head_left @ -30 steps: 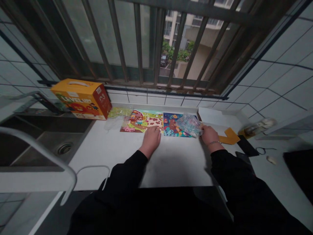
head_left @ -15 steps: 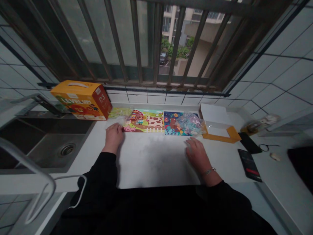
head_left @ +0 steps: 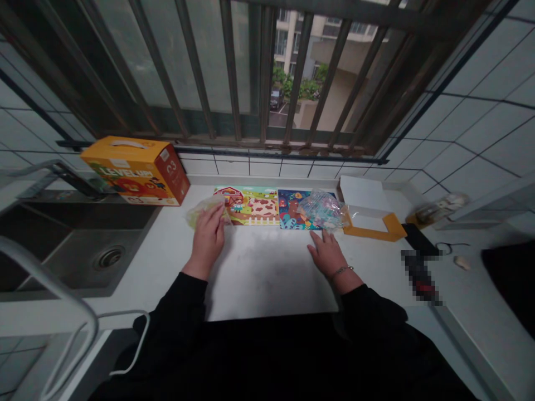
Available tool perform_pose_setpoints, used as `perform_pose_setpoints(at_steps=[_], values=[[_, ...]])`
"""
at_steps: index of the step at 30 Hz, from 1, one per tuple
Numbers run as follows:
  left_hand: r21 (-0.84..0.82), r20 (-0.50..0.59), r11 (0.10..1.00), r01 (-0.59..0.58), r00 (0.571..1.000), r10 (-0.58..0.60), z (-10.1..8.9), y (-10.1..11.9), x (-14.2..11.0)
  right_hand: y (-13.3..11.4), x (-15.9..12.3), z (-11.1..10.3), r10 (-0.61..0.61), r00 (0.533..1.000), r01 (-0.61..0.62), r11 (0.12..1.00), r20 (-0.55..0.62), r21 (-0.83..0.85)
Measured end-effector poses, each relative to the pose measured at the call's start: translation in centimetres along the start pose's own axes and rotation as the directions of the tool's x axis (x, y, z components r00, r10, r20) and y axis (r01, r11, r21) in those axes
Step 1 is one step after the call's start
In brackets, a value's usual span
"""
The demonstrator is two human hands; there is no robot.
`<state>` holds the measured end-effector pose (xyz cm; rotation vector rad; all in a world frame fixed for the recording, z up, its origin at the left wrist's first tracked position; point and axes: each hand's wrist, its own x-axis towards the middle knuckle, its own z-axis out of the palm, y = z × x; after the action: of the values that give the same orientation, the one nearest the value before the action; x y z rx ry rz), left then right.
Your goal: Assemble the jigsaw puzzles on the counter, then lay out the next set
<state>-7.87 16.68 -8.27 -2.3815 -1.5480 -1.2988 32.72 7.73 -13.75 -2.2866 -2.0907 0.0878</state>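
Note:
My left hand [head_left: 209, 231] is closed on a clear plastic bag with yellow-green contents [head_left: 193, 216], which it partly covers. The bag lies at the left end of a farm picture board [head_left: 263, 207] with a red barn and a cow-spotted patch. Beside it on the right is a dark blue picture board [head_left: 288, 217]. A second clear bag of colourful pieces [head_left: 324, 209] rests over that board's right part. My right hand [head_left: 329, 255] is open on the white counter just below this bag, fingers a little apart and holding nothing.
An orange carton [head_left: 137, 172] stands at the back left, next to the sink [head_left: 83, 250]. An opened white and orange box [head_left: 371, 225] lies at the right. Beyond it are a dark flat object [head_left: 420, 239] and a blurred-out item [head_left: 421, 278]. A barred window is behind.
My left hand has moved right and over the yellow-green bag, which has shifted toward me and off the farm board's left part. My right hand stays near the dark board.

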Motion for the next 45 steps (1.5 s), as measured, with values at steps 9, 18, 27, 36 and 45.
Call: perform_pose_setpoints(at_steps=[9,18,27,36,45], values=[[-0.223,0.112,0.940,-0.260,0.951,0.290,5.0,5.6,-6.3,1.6,2.6,2.0,-0.059,0.992,0.067,0.996,-0.109,0.067],[-0.325,0.280,0.901,-0.286,0.881,0.381,4.7,7.3,-9.5,3.9,4.7,2.5,-0.133,0.976,0.159,0.976,-0.175,0.149],[-0.004,0.370,0.982,0.187,0.913,-0.172,-1.4,8.8,-9.6,-2.0,0.1,-1.4,-0.164,0.912,0.318,0.862,-0.375,0.396],[-0.144,0.374,0.974,0.178,0.921,-0.113,-2.8,12.6,-7.7,-13.4,-7.9,-2.7,-0.576,0.766,0.609,0.509,-0.285,0.608],[-0.263,0.495,0.902,0.342,0.851,-0.178,-4.4,14.9,-9.9,-12.0,-4.6,1.4,-0.568,0.709,0.701,0.498,-0.418,0.511]])
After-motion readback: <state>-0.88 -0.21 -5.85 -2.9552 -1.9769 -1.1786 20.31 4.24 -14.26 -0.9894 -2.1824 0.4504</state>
